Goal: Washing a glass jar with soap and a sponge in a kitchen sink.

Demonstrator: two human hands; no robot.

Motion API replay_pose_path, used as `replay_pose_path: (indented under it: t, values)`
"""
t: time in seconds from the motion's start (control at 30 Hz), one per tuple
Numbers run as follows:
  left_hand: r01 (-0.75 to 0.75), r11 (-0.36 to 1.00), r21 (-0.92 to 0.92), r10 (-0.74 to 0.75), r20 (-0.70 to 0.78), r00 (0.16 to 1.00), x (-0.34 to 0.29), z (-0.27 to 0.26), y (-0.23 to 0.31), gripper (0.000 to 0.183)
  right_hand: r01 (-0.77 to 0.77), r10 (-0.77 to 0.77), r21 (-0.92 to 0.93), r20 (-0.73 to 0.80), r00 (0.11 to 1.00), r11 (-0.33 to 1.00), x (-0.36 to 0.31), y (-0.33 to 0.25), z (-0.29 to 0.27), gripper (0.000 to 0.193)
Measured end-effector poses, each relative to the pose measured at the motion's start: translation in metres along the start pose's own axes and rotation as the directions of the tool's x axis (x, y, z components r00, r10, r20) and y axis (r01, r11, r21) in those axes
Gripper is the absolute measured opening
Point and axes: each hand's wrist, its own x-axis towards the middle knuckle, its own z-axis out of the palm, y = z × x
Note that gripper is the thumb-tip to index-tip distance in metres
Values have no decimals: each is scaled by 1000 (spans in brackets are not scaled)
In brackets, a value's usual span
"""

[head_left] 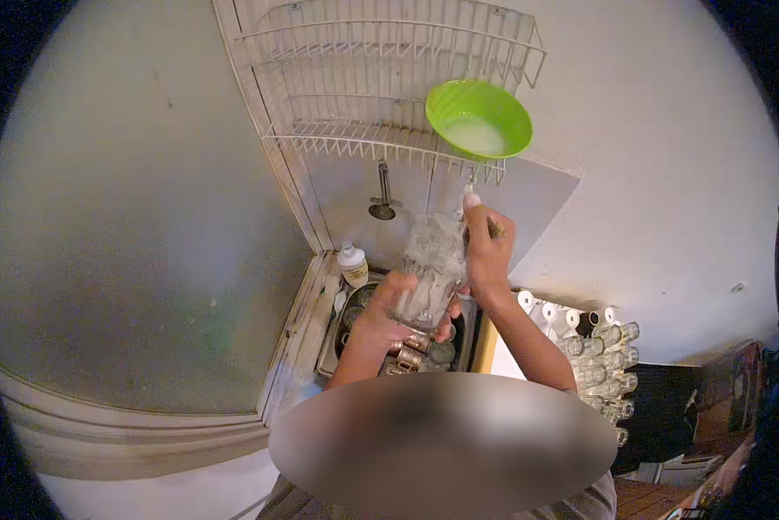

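My left hand [379, 314] is closed round a large clear glass jar [433, 260], held tilted above the sink. The jar's glass looks cloudy. Beside its upper right side is my right hand [491, 247], with the fingers curled and the thumb pointing up. At the thumb tip shows a small whitish piece [470, 187], too small to name; it lies just below the wire rack. Under my hands the sink [327, 360] holds several copper-coloured cups [408, 354] and glassware, partly hidden by my arms.
A white wire rack [346, 139] on the wall carries a green bowl [519, 130]; a ladle [383, 195] hangs below. A white bottle [353, 265] stands at the sink's left corner. To the right are several glass jars [590, 377] and white cylinders [549, 314].
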Motion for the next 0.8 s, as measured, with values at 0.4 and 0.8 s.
replay_pose_path:
  t: [0.4, 0.8]
  values:
    - [48, 915, 401, 71, -277, 958, -4, 37, 3, 56, 157, -165, 51, 242, 956, 986, 18, -3, -10, 45]
    - [418, -375, 827, 740, -5, 673, 14, 59, 10, 78, 660, -521, -455, 405, 752, 598, 3, -35, 2, 40]
